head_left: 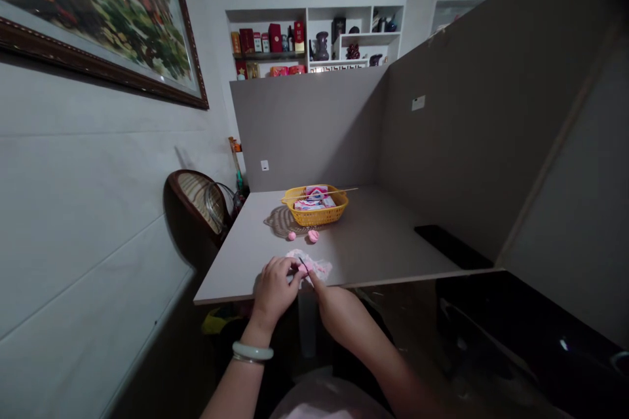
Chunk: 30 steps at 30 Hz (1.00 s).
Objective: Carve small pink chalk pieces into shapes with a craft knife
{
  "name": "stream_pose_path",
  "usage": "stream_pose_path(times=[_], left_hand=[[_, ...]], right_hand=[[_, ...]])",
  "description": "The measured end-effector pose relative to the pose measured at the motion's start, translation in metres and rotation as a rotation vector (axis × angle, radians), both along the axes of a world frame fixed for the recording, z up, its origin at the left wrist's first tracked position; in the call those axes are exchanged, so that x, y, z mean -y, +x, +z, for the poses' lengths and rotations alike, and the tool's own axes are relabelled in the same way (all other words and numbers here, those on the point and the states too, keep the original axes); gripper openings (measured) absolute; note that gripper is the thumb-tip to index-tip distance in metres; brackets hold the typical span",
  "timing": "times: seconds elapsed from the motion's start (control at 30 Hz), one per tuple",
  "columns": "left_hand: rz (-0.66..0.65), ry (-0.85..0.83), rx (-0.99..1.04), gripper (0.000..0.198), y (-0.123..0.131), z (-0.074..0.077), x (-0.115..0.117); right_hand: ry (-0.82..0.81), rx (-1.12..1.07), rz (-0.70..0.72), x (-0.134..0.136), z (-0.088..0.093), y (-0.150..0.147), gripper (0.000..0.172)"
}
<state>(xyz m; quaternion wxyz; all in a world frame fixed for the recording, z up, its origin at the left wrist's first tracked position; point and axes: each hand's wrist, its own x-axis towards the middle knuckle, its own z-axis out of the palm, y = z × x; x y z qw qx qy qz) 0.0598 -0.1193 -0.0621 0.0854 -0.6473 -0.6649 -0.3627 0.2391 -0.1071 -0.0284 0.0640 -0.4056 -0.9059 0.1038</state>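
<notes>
A pink-and-white crocheted piece [315,266] was held above the near edge of the grey table [236,272]. It was judged soft, light and limp, best taken by its gathered fold. It was grasped by the left hand [274,288] and right hand [315,281], fingers closed, with a thin dark needle [304,266] in it. Two pink yarn balls [313,236] lay beyond, near a yellow plastic basket [314,216].

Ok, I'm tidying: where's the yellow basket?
In the head view, the yellow basket sits on the far side of the table, behind a pink ball, beside a woven mat.
</notes>
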Motion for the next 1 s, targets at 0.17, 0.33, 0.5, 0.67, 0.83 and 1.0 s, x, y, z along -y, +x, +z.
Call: stream_pose_path(times=[0.17, 0.33, 0.5, 0.67, 0.83, 1.0], left_hand=[[-0.015, 0.037, -0.020, 0.006, 0.002, 0.001, 0.004], [-0.027, 0.075, -0.059, 0.008, -0.002, -0.005, 0.002], [-0.057, 0.094, -0.044, 0.008, -0.009, -0.008, 0.000], [-0.059, 0.091, -0.044, 0.011, -0.008, -0.006, 0.000], [-0.060, 0.107, -0.068, 0.009, -0.005, -0.004, 0.001], [-0.074, 0.133, -0.111, 0.008, -0.002, 0.001, 0.001]], right_hand=[[-0.006, -0.054, 0.020, 0.001, -0.007, 0.004, 0.075], [-0.035, -0.162, 0.043, -0.003, -0.015, 0.006, 0.076], [-0.092, -0.313, 0.084, -0.001, -0.016, 0.016, 0.077], [-0.109, -0.401, 0.059, 0.004, -0.021, 0.027, 0.077], [-0.106, -0.434, 0.041, 0.006, -0.030, 0.029, 0.068], [-0.070, -0.424, 0.025, 0.006, -0.032, 0.027, 0.057]])
